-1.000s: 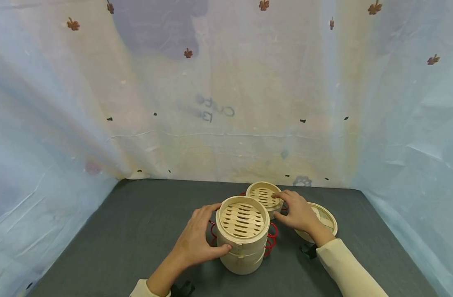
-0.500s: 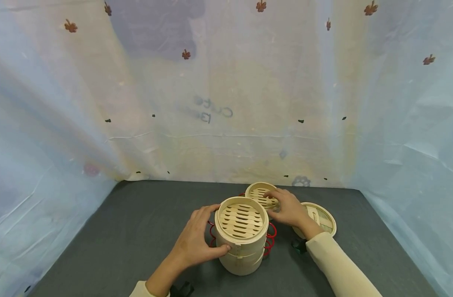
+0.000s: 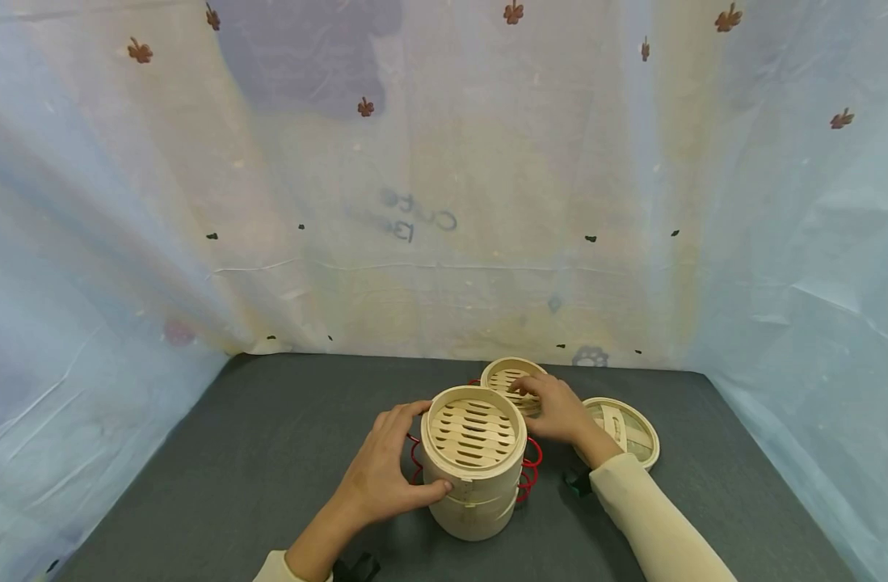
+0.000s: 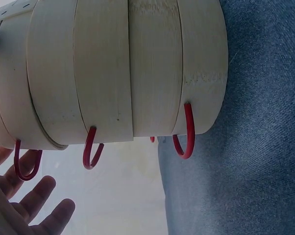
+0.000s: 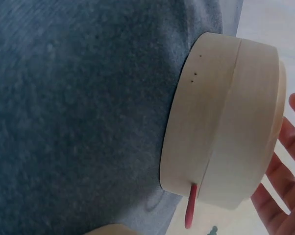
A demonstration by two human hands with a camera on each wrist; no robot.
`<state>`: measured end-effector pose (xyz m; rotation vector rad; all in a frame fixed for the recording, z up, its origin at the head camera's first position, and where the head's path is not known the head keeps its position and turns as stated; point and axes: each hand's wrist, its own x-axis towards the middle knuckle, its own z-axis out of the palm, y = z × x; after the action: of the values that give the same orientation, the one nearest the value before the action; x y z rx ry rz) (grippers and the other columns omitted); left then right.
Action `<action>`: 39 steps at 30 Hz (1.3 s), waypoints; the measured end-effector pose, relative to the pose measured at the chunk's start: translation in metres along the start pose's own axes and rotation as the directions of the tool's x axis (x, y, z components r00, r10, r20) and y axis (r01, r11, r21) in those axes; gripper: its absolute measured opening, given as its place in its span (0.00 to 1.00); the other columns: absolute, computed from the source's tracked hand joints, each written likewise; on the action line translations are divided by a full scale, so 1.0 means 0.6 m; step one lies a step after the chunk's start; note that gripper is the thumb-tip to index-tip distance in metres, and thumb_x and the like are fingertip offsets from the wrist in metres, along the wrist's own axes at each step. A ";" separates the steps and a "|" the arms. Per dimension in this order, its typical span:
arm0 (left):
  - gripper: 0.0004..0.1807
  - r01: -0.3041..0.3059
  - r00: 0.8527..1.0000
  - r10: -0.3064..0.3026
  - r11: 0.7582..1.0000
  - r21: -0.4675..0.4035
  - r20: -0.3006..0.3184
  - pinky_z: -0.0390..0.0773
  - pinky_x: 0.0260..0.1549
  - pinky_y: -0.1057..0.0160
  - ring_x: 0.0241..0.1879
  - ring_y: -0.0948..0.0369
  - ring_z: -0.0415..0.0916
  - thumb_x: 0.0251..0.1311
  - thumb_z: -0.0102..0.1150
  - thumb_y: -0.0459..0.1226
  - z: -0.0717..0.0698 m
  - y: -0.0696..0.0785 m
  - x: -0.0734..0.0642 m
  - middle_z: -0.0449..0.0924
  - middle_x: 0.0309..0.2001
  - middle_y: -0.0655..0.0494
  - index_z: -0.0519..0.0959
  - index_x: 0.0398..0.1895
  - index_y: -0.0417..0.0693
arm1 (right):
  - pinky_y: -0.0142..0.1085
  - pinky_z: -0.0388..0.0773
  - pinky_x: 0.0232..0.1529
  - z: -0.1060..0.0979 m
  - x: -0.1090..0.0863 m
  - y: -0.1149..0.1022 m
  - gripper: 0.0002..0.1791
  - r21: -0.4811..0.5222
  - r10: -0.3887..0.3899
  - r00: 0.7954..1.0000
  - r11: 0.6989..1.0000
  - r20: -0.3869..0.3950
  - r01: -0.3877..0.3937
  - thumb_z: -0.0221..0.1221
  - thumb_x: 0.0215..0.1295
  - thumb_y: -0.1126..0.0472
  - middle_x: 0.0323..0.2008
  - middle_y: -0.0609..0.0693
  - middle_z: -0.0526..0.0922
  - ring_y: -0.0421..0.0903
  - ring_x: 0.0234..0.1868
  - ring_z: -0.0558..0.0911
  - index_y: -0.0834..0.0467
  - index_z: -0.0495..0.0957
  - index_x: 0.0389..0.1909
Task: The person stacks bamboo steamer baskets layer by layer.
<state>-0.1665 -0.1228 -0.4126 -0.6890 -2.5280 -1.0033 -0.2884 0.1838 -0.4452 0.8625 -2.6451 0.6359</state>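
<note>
A stack of bamboo steamer baskets [image 3: 471, 505] with a slatted top stands near the middle of the table. Red loops stick out from its sides. My left hand [image 3: 385, 473] holds the top tier, thumb on the front wall and fingers round the left side. In the left wrist view, spread fingertips [image 4: 35, 198] show behind the upper tiers [image 4: 49, 83]. Behind the stack sits a low bamboo steamer basket [image 3: 503, 377]. My right hand [image 3: 563, 412] reaches over its right rim, fingers above the slats. The right wrist view shows loosely spread fingers at that basket's [image 5: 221, 122] top edge.
A round bamboo lid [image 3: 641, 436] with a strap across it lies on the dark cloth-covered table [image 3: 284, 453], beside my right forearm. Pale patterned plastic sheeting [image 3: 444, 162] hangs behind the table and along both sides.
My right hand has moved left, farther over the rear basket, uncovering more of the lid. My left hand and the stack have stayed in place.
</note>
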 end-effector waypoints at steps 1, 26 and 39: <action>0.51 0.000 1.000 0.000 1.000 0.002 0.000 0.71 0.51 0.42 0.62 0.54 0.66 0.39 0.70 0.63 0.000 0.000 0.000 0.69 0.62 0.65 0.62 0.70 0.63 | 0.46 0.74 0.42 0.001 0.001 0.000 0.24 0.004 -0.001 1.000 1.000 0.001 0.001 0.67 0.53 0.44 0.41 0.47 0.82 0.46 0.41 0.78 0.49 0.81 0.49; 0.51 0.009 1.000 -0.009 1.000 -0.001 -0.005 0.71 0.50 0.42 0.62 0.55 0.65 0.39 0.70 0.63 0.002 -0.003 0.000 0.68 0.62 0.66 0.62 0.69 0.64 | 0.41 0.63 0.39 0.023 0.008 0.010 0.18 -0.060 -0.014 1.000 0.998 0.016 0.014 0.72 0.44 0.42 0.30 0.36 0.79 0.39 0.33 0.74 0.39 0.82 0.38; 0.51 -0.017 1.000 0.017 1.000 -0.026 -0.004 0.71 0.50 0.43 0.62 0.56 0.65 0.40 0.69 0.64 0.002 -0.003 0.002 0.67 0.62 0.66 0.62 0.70 0.62 | 0.39 0.62 0.36 0.028 0.010 0.012 0.16 -0.098 -0.076 0.997 0.992 -0.018 0.074 0.71 0.46 0.41 0.29 0.37 0.78 0.36 0.31 0.71 0.40 0.82 0.36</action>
<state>-0.1683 -0.1227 -0.4139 -0.7145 -2.5053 -1.0328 -0.2996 0.1777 -0.4594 0.9162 -2.5871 0.4904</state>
